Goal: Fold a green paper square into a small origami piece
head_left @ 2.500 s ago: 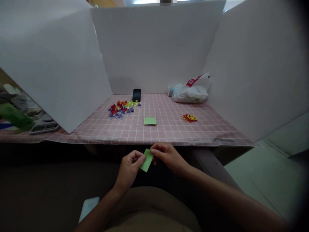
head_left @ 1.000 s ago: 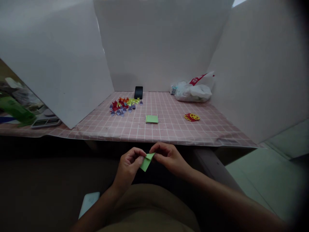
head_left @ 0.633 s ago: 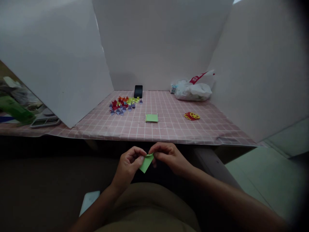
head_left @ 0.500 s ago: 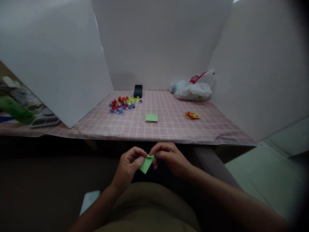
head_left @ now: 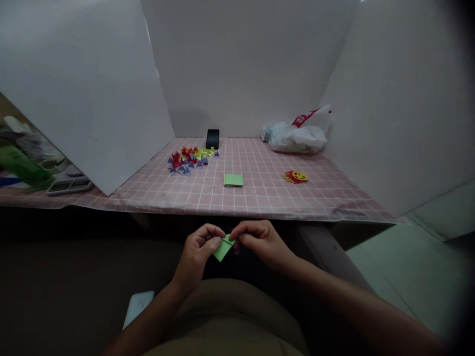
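Between my two hands is a small green sheet of origami paper [head_left: 221,250], held in front of the table edge above my lap. One corner points down, and a folded band runs across its top. My left hand [head_left: 198,252] pinches its left side between thumb and fingers. With thumb and index finger, my right hand [head_left: 261,242] grips the upper right corner. A stack of square paper with a green sheet on top [head_left: 233,180] lies on the table beyond. Several small folded paper pieces [head_left: 187,160] in red, orange, yellow and purple sit farther left.
The table has a pink checked cloth [head_left: 208,200]. At its back are a black phone [head_left: 213,139] and a white plastic bag [head_left: 299,138]. Red and yellow cut-out shapes [head_left: 296,177] lie right. White panels [head_left: 245,64] enclose three sides. A white device [head_left: 137,307] rests beside my left forearm.
The green paper has shifted slightly up and left and tilted. Its top band now looks flatter, with the fold line more visible. Both hands keep their pinch.
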Demonstrator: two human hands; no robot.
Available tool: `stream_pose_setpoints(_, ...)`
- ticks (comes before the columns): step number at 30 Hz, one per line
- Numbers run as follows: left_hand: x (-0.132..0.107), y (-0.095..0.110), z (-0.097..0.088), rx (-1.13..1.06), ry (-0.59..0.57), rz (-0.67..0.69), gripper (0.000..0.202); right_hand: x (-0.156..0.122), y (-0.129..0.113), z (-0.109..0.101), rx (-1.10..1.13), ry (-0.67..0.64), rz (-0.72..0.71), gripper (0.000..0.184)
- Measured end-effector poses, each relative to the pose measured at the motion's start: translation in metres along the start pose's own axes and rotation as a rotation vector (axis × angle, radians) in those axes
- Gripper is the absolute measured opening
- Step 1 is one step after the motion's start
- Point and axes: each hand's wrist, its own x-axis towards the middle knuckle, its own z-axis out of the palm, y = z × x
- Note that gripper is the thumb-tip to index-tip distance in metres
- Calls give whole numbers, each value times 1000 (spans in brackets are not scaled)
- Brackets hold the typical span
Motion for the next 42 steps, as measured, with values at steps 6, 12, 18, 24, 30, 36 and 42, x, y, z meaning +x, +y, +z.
stream_pose_setpoints(6, 1, 0, 2, 32, 45, -19, 17, 0, 1, 0, -29, -22, -14, 18)
stream_pose_setpoints(12, 2, -1, 2, -53, 71, -7, 15, 1, 2, -1, 54, -32, -23, 12)
stream_pose_setpoints(18, 2, 3, 4, 39, 137, 66, 14, 2, 1, -3, 22, -52, 3, 23)
stream_pose_setpoints(24, -1, 10, 6, 181, 93, 108, 13, 3, 2, -2, 27, -117, 160, 31)
stream_pose_setpoints(30, -1, 7, 5, 158, 54, 74, 14, 3, 2, 0, 46, -66, 201, 25)
stream_pose_setpoints(36, 2, 3, 2, 128, 12, -30, 21, 3, 2, 1, -109, -19, 172, 23)
stream_pose_setpoints(42, 6, 5, 2, 241, -20, -37, 26, 2, 0, 2, -229, 21, 144, 25)
